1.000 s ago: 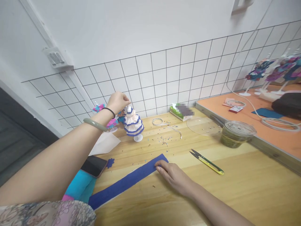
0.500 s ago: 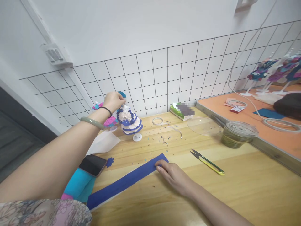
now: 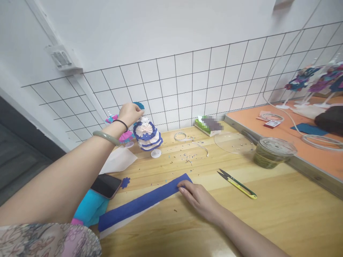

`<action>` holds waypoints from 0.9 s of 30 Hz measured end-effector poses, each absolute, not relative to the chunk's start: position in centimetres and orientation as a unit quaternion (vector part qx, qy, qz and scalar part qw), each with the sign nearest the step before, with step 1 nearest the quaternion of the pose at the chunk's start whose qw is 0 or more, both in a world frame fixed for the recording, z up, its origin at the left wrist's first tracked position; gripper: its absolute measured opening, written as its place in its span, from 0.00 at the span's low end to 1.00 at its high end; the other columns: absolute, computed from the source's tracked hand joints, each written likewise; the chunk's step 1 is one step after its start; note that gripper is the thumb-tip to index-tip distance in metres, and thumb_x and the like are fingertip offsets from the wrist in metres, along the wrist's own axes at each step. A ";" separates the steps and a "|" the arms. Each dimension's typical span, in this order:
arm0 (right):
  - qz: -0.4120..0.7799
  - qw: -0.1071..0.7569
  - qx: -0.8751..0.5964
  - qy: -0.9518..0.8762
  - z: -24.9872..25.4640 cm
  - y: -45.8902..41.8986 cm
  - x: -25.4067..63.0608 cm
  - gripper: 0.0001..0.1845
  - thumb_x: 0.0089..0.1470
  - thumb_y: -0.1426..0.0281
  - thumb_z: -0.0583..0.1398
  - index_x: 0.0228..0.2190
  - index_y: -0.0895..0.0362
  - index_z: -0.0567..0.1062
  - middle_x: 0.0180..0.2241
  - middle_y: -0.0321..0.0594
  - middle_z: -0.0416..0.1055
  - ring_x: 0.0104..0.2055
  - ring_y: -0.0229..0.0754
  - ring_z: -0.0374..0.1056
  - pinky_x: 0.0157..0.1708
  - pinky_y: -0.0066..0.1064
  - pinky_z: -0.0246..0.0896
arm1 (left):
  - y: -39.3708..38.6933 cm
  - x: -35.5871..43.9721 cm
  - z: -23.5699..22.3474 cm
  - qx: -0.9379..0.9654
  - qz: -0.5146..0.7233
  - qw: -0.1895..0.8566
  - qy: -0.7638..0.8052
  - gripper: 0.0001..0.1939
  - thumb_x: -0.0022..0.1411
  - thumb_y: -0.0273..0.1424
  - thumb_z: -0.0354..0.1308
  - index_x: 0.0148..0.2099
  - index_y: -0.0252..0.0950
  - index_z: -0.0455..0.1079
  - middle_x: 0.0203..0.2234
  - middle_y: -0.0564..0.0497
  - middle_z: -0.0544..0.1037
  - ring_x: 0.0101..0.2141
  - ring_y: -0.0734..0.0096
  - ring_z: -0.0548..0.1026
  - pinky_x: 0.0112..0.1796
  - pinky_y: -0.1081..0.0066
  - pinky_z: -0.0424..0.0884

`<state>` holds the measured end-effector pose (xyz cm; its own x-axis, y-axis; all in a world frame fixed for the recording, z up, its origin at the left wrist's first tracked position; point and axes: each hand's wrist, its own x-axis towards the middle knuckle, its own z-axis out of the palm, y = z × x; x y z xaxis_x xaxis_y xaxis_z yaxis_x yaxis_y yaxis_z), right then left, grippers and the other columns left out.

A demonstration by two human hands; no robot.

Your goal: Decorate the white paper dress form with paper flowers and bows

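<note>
My left hand reaches to the back of the table, its fingers pinched at the top of a blue and white ruffled paper dress on a white stand. A teal round piece shows just behind those fingertips. The dress leans, with a pleated pale pink fan on its front. My right hand has its fingers closed at the right end of a long dark blue paper strip lying on the wood. White paper peeks out beneath the strip. Near it lies a blue flower-shaped cutout.
Yellow-handled thread snips lie right of my right hand. Further back are a tape roll, paper scraps, a clear disc and a lidded plastic tub. A phone sits under my left forearm. A pink dress stands behind my wrist.
The dress has turned on its stand, and the pink fan now shows more fully. The blue strip has shifted slightly, exposing more white paper below. Both hands stay nearly in place.
</note>
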<state>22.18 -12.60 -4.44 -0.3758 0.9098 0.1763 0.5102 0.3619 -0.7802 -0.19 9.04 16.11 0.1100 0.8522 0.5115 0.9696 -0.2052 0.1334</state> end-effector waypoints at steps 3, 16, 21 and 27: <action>0.265 0.341 -0.476 -0.766 -4.7 -12.3 22.2 0.14 0.60 0.66 0.46 0.37 0.56 0.70 0.34 0.41 0.71 0.37 0.41 0.66 0.38 0.32 0.59 | 8.9 -0.2 16.0 -0.738 -0.243 0.116 -0.618 0.15 0.49 0.40 0.53 0.27 0.36 0.75 0.22 0.48 0.76 0.27 0.64 0.71 0.28 0.70 0.64; 0.155 0.275 -0.507 -0.802 -5.6 -11.9 22.0 0.12 0.57 0.67 0.51 0.35 0.54 0.74 0.37 0.43 0.69 0.41 0.47 0.61 0.41 0.39 0.56 | 8.1 0.2 15.7 -0.746 -0.271 0.088 -0.602 0.13 0.51 0.39 0.54 0.28 0.37 0.75 0.23 0.48 0.77 0.31 0.62 0.72 0.32 0.70 0.65; 0.156 0.276 -0.506 -0.802 -5.6 -11.9 22.1 0.13 0.57 0.67 0.51 0.36 0.54 0.74 0.37 0.44 0.69 0.41 0.47 0.61 0.41 0.40 0.56 | 8.2 -0.1 15.7 -0.752 -0.264 0.103 -0.595 0.14 0.52 0.40 0.53 0.28 0.36 0.75 0.25 0.48 0.77 0.30 0.64 0.72 0.30 0.71 0.64; 0.160 0.275 -0.507 -0.801 -5.5 -11.9 22.1 0.13 0.57 0.67 0.51 0.35 0.54 0.74 0.37 0.43 0.69 0.41 0.46 0.61 0.41 0.38 0.55 | 7.6 -0.3 15.7 -0.744 -0.281 0.100 -0.597 0.19 0.54 0.44 0.49 0.30 0.35 0.74 0.26 0.47 0.77 0.30 0.64 0.71 0.30 0.71 0.63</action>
